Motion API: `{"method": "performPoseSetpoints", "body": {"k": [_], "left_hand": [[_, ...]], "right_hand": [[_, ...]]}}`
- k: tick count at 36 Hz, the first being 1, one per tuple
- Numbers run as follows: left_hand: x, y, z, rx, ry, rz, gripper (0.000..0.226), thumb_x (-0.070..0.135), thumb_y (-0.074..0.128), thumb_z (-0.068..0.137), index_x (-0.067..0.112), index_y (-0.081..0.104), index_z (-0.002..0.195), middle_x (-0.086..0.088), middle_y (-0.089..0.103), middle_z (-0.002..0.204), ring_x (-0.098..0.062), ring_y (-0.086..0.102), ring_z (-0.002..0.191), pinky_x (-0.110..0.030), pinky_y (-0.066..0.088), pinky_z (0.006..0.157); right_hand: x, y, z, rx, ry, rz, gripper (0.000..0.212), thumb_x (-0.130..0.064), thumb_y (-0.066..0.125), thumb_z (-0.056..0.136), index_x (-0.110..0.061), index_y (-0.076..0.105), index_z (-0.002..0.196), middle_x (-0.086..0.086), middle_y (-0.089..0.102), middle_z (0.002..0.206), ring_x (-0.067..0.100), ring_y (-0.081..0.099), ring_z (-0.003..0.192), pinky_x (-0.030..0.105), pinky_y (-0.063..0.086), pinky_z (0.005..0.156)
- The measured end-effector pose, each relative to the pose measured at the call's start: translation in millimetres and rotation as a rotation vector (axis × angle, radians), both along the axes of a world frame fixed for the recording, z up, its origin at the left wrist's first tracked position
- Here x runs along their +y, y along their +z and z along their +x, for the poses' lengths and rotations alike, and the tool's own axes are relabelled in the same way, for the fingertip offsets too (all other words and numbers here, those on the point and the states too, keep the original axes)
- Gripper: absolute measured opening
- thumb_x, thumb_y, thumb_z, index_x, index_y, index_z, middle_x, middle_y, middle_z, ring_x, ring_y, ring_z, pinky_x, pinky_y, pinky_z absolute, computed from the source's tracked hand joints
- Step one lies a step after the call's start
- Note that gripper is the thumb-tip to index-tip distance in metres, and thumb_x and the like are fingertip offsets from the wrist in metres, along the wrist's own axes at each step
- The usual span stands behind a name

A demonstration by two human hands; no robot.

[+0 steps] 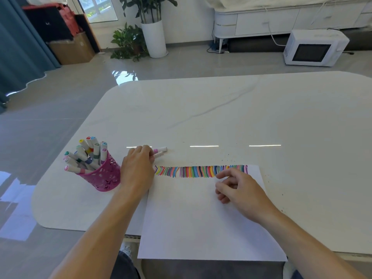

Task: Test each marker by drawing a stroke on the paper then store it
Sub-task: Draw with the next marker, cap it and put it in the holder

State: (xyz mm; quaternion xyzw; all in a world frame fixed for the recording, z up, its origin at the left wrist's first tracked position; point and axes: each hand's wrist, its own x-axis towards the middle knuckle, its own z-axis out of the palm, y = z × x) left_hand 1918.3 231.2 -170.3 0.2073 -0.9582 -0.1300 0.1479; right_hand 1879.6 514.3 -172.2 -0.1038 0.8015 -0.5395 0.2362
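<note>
The paper (201, 218) lies flat on the white table (221, 109), with its near edge overhanging the table's near edge. A row of short coloured strokes (201, 171) runs along the far edge of the paper, from its left corner almost to its right corner.

Left hand (137, 168): palm down, resting at the far left corner of the paper. The grip is pressed together on two markers (161, 152) that lie on the table just beyond the paper. Their white barrels, one with a pink band, project to the right from under the fingertips. Whether the markers are lifted or still on the surface cannot be told.

Right hand (239, 188): positioned over the right part of the paper, just near of the right end of the strokes. The grip is loosely curled and holds nothing. The index finger points left toward the strokes; the other fingers are bent inward.

A pink perforated cup (102, 178) stands on the table just left of the left hand, near but apart from the paper. It is packed with stored markers (88, 156), caps up, leaning to the left and away from the person.

Small ink specks (228, 156) mark the table beyond the right end of the strokes.

On the floor beyond the table: a white microwave (314, 48) at right, a potted plant (154, 35) in a tall white pot at centre.
</note>
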Motion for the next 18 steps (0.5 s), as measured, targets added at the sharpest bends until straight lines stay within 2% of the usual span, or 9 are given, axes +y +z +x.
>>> {"method": "performPoseSetpoints", "body": {"k": [3,7,13,16,18], "left_hand": [[11,8,-3,0.091,-0.045,0.089,0.005,0.013,0.054,0.099,0.016,0.058,0.101,0.004,0.060,0.099,-0.020,0.049,0.098,-0.037,0.044,0.076],[39,23,-4,0.155,-0.202,0.200,0.015,0.015,0.051,0.102,0.021,0.059,0.112,0.011,0.057,0.100,-0.009,0.048,0.099,-0.022,0.034,0.076],[80,34,1,0.136,-0.356,0.378,0.031,0.017,0.052,0.101,0.032,0.052,0.128,0.016,0.057,0.098,0.000,0.055,0.091,-0.021,0.045,0.076],[97,37,3,0.116,-0.402,0.489,0.046,0.016,0.054,0.100,0.041,0.045,0.137,0.016,0.057,0.098,-0.005,0.060,0.091,-0.024,0.050,0.078],[106,38,4,0.110,-0.420,0.567,0.051,0.014,0.055,0.099,0.046,0.043,0.138,0.016,0.058,0.097,-0.005,0.063,0.089,-0.023,0.052,0.078]], "right_hand": [[-1,1,0,0.000,-0.001,-0.007,0.011,-0.016,0.065,0.097,-0.021,0.065,0.106,0.000,0.076,0.080,0.014,0.073,0.071,0.027,0.060,0.070],[-2,3,2,0.020,-0.017,-0.028,0.006,-0.018,0.065,0.098,-0.021,0.066,0.103,0.001,0.076,0.078,0.016,0.073,0.071,0.032,0.062,0.071],[-3,9,3,0.083,-0.023,-0.081,0.003,-0.022,0.065,0.099,-0.023,0.067,0.101,0.001,0.075,0.081,0.015,0.073,0.070,0.037,0.062,0.076],[-3,11,3,0.144,-0.005,-0.087,0.005,-0.030,0.066,0.098,-0.031,0.068,0.102,-0.004,0.075,0.085,0.014,0.073,0.076,0.037,0.062,0.079],[-2,11,3,0.195,0.024,-0.070,0.007,-0.037,0.066,0.098,-0.036,0.067,0.105,-0.007,0.075,0.090,0.010,0.073,0.084,0.032,0.060,0.081]]}}
